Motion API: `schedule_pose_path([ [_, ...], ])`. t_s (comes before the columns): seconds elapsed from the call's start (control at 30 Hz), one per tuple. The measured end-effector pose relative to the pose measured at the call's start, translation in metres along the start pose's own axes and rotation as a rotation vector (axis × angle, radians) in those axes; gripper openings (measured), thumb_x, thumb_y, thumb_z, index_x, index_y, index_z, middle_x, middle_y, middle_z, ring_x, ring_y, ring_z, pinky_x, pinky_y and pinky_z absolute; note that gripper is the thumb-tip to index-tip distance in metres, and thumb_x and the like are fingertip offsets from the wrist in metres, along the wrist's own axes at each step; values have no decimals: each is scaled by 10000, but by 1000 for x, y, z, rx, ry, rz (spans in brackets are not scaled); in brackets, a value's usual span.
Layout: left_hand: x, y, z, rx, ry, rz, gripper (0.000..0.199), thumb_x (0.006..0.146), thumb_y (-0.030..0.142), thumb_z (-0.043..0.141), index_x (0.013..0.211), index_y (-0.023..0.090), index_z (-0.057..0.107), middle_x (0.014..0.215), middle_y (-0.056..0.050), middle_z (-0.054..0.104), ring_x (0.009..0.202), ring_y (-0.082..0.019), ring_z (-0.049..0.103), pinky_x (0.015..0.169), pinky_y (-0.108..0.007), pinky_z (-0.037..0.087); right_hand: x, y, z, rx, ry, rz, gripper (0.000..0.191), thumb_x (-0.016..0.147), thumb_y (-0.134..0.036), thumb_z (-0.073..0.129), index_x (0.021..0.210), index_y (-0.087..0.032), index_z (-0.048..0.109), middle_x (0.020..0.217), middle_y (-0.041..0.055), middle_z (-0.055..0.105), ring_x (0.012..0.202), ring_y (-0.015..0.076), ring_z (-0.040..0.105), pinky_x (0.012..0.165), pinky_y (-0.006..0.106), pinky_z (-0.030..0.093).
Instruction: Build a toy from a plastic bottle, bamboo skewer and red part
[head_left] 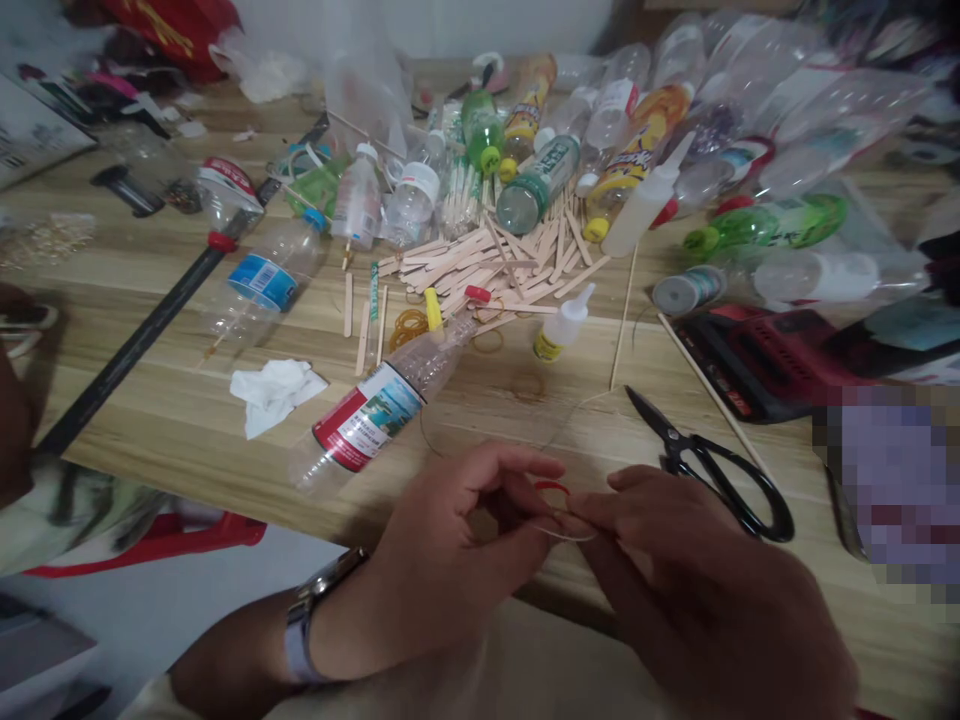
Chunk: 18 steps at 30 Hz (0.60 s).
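Observation:
My left hand (457, 545), with a watch on its wrist, pinches one side of a thin, pale curved loop (566, 535) at the table's near edge. Fingers of my right hand (697, 570) close on the loop's other side. A small curved red piece (553, 487) shows between the hands; whether it joins the loop I cannot tell. Left of my hands lies a clear plastic bottle (367, 415) with a red and blue label. Black-handled scissors (705, 465) rest just beyond my right hand. A thin dark thread or wire (574, 410) curves across the wood behind my fingers.
Wooden craft sticks (480, 260) are heaped mid-table, with several plastic bottles (540, 185) behind them. A small glue bottle (561, 325), rubber bands (409, 328) and crumpled tissue (274, 395) lie nearer. A long dark bar (142, 340) crosses the left; another person's arm (11, 420) shows there.

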<state>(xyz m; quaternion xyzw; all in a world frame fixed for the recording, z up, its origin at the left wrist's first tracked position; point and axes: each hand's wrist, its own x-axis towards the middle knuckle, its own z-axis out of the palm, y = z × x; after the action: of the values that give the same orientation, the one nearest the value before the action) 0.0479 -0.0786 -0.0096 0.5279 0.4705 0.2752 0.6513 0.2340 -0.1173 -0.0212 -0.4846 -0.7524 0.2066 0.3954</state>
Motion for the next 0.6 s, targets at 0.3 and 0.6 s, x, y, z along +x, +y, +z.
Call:
schedule_pose_path([
  [0.3, 9, 2, -14, -281, -238, -223, 348, 735, 236, 823, 1035, 185, 655, 743, 27, 670, 614, -98, 588, 584, -222, 456, 19, 2, -6, 615, -23, 479, 198, 772, -232, 842, 786, -251, 646, 717, -35, 671, 647, 128, 659, 580, 211, 543],
  [0.6, 13, 1, -20, -375, -340, -346, 400, 670, 203, 865, 995, 165, 636, 684, 33, 682, 532, -75, 566, 505, -188, 402, 37, 15, -17, 969, -426, 676, 208, 795, -187, 814, 867, -190, 618, 757, -24, 653, 680, 102, 599, 605, 200, 471],
])
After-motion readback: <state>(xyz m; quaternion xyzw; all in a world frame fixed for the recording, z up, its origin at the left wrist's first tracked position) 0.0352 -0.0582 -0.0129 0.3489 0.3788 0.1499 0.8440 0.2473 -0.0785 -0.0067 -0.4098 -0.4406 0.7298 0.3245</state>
